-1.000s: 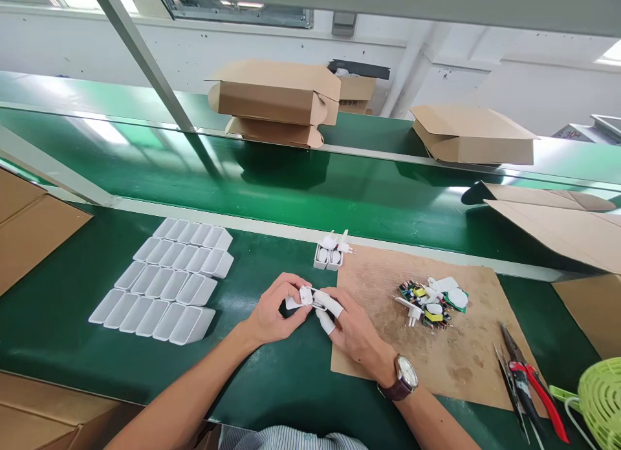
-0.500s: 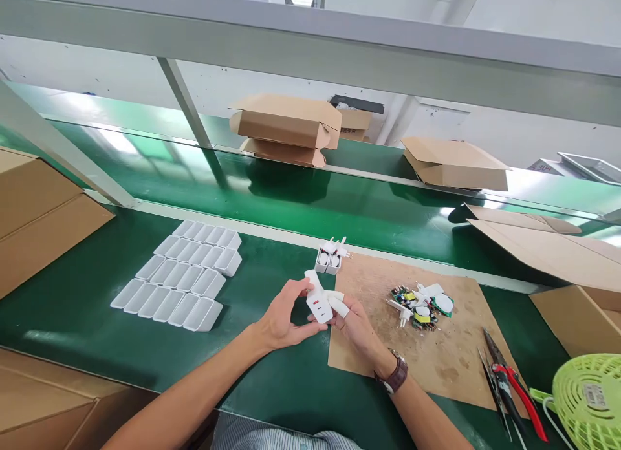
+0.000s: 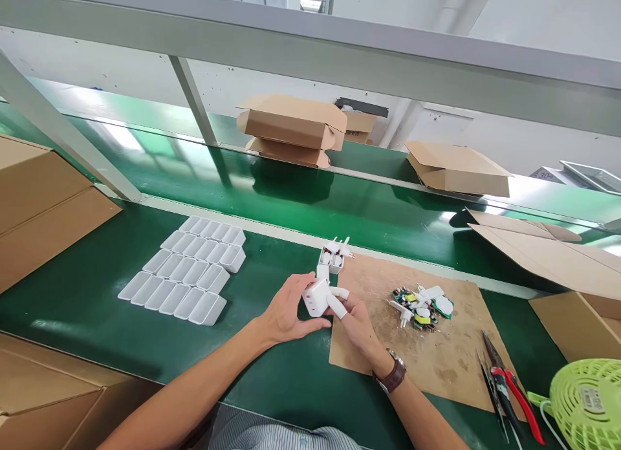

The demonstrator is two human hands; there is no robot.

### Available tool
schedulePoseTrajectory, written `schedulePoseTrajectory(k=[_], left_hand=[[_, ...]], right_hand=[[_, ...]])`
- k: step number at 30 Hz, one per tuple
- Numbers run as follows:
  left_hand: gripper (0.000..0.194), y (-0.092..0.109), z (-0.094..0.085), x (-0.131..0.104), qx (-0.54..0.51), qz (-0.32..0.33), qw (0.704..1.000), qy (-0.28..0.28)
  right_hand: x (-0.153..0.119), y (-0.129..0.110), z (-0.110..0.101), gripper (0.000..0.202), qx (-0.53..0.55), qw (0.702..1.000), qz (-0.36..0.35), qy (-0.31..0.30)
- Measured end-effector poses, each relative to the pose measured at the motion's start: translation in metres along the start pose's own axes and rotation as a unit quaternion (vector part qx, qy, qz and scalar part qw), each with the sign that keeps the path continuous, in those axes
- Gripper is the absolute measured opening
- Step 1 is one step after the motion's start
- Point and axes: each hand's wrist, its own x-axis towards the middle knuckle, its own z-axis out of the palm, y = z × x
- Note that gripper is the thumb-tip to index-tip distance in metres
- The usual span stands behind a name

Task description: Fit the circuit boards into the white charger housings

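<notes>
Between both hands is a white charger housing [image 3: 316, 299] with small port slots on its face, tilted over the green bench. My left hand [image 3: 290, 308] has its fingers and thumb around the left side of it. My right hand [image 3: 356, 321], with white finger cots on two fingers, grips its right side. Just behind stand two white housings [image 3: 332, 260] with parts inside and plug pieces on top. Right of my hands, a pile of circuit boards [image 3: 421, 306] with white plug parts lies on a brown cardboard sheet [image 3: 371, 346].
Rows of white open cases [image 3: 182, 269] lie to the left. Red-handled pliers [image 3: 509, 385] and tweezers [image 3: 491, 385] are at the right, beside a green fan [image 3: 587, 401]. Cardboard boxes [image 3: 291, 123] sit on the back ledge. A large carton [image 3: 48, 204] stands at the left.
The charger housing has been turned in my hands, so its end face and a side show now. Both hands stay around it. The view has shifted slightly.
</notes>
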Motion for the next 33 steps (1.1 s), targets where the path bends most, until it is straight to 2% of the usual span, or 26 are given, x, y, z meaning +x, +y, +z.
schedulePoseTrajectory(k=[3, 6, 9, 11, 14, 17, 20, 22, 25, 26, 28, 31, 33], left_hand=[[0.075, -0.005, 0.001, -0.002, 0.044, -0.036, 0.998, 0.011], [0.070, -0.014, -0.001, -0.001, 0.042, -0.140, 0.988, 0.043], [0.067, -0.030, 0.000, 0.008, -0.004, -0.265, 0.961, 0.079], [0.068, -0.042, 0.003, 0.017, -0.042, -0.318, 0.944, 0.080], [0.070, -0.057, 0.014, 0.030, -0.094, -0.359, 0.927, 0.059], [0.072, -0.064, 0.029, 0.038, -0.134, -0.383, 0.913, 0.028], [0.072, -0.059, 0.037, 0.040, -0.162, -0.390, 0.907, 0.007], [0.074, -0.050, 0.032, 0.039, -0.150, -0.387, 0.910, 0.002], [0.073, -0.027, 0.001, 0.038, -0.072, -0.347, 0.935, -0.002], [0.071, -0.018, -0.016, 0.039, -0.031, -0.327, 0.945, 0.003], [0.066, -0.002, -0.058, 0.040, 0.069, -0.285, 0.955, 0.049], [0.051, 0.016, -0.122, 0.037, 0.234, -0.216, 0.933, 0.166], [0.033, 0.022, -0.156, 0.025, 0.334, -0.187, 0.903, 0.193]], right_hand=[[0.000, -0.001, -0.004, 0.037, -0.054, 0.994, -0.092, 0.037], [0.005, -0.003, -0.016, 0.032, -0.108, 0.979, -0.159, 0.072], [0.020, 0.002, -0.033, 0.037, -0.158, 0.958, -0.179, 0.161], [0.031, 0.008, -0.043, 0.047, -0.173, 0.954, -0.162, 0.183], [0.040, 0.016, -0.051, 0.059, -0.176, 0.964, -0.137, 0.147], [0.039, 0.018, -0.051, 0.062, -0.183, 0.968, -0.141, 0.101], [0.034, 0.016, -0.051, 0.062, -0.197, 0.968, -0.132, 0.082], [0.033, 0.016, -0.052, 0.060, -0.199, 0.968, -0.128, 0.080], [0.034, 0.019, -0.054, 0.055, -0.193, 0.967, -0.136, 0.093], [0.034, 0.021, -0.055, 0.053, -0.193, 0.966, -0.139, 0.099], [0.035, 0.024, -0.056, 0.050, -0.198, 0.965, -0.137, 0.110], [0.035, 0.028, -0.058, 0.049, -0.203, 0.963, -0.139, 0.111], [0.035, 0.030, -0.059, 0.048, -0.203, 0.963, -0.144, 0.106]])
